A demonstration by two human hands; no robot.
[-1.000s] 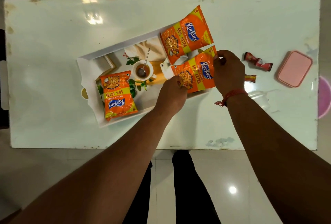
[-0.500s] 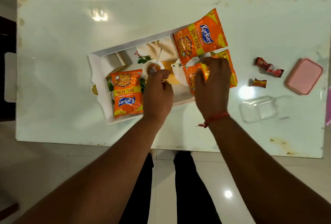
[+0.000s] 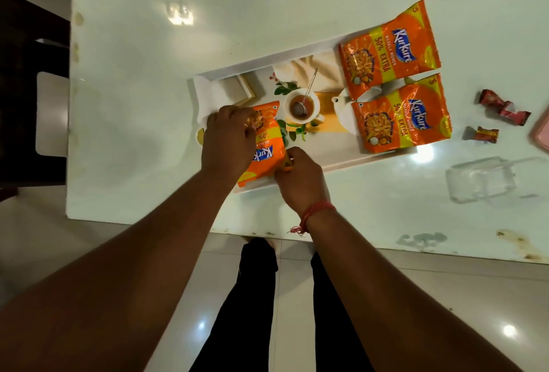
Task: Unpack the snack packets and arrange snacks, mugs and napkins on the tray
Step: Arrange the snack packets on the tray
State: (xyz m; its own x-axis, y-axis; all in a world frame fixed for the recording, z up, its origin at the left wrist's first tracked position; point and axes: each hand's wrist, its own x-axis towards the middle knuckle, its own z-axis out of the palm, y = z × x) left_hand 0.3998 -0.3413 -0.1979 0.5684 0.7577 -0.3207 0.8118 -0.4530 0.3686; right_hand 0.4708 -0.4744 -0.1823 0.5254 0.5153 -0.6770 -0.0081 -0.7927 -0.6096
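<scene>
Three sealed Kurkure packets lie on the white tray [image 3: 208, 80], none unpacked: both hands' grip, left hand [image 3: 227, 140] and right hand [image 3: 298, 178], clasps the lower-left packet [image 3: 267, 151], while no real mugs or napkins show.

Both forearms are bare with no sleeves, the right wrist [image 3: 316, 212] at centre frame wears a red thread band with a frayed loose end, and the legs [image 3: 294, 312] at bottom centre wear black trousers.

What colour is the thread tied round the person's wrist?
Red, on the right wrist: the thread shows clearly in the head view.
</scene>
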